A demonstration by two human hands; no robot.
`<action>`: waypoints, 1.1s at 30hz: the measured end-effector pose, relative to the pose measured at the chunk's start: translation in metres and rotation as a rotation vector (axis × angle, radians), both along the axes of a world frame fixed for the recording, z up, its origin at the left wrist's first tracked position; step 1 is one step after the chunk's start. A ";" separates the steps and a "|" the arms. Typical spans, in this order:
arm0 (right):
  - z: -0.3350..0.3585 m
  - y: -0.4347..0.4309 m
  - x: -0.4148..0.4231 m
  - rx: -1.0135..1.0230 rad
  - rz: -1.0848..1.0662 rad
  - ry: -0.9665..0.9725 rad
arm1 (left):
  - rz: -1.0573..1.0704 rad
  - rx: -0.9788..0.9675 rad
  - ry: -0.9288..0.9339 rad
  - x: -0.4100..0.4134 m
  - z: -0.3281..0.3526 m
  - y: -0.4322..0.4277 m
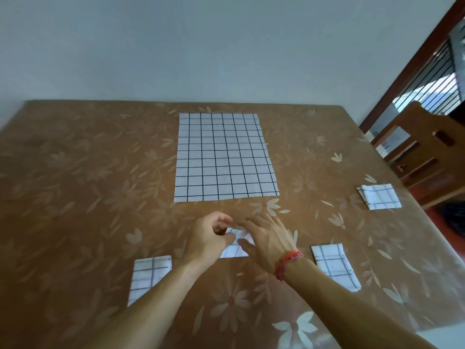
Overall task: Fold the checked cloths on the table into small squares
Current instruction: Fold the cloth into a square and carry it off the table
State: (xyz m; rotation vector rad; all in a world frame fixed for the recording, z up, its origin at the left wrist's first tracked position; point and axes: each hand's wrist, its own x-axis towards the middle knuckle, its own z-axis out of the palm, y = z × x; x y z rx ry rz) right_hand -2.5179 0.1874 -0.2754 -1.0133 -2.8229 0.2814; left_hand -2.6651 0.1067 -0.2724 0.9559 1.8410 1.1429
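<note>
Three small squares already lay finished on the desk (75,172): a first square (151,278) at lower left, a second square (334,265) at lower right, and a third square (378,196) near the right edge. A fourth cloth (234,251) sat low in the centre, already reduced to a small packet and mostly hidden under both hands. The left hand (208,239) had its fingers (221,219) curled and appeared to pinch the packet's upper edge against the thumb. The right hand (268,240) had its fingers (261,222) nearly straight and spread, pressing down on the packet without gripping it. This one looked close to its last fold. The big cloth (224,157) lay fully open and flat in the middle of the frame, above the hands and apart from them. It was still wholly to do.
</note>
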 end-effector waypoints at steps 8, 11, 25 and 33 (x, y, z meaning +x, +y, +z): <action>0.069 -0.046 -0.012 -0.165 0.017 0.095 | -0.006 0.107 -0.032 -0.024 0.056 -0.052; 0.080 -0.060 -0.019 -0.266 -0.047 0.155 | 0.046 0.123 -0.025 -0.037 0.074 -0.078; 0.135 -0.147 -0.101 -0.887 -0.095 0.491 | 0.253 0.171 -0.202 -0.104 0.119 -0.195; 0.135 -0.200 -0.180 -1.098 -0.042 0.471 | 0.421 0.130 -0.069 -0.164 0.126 -0.279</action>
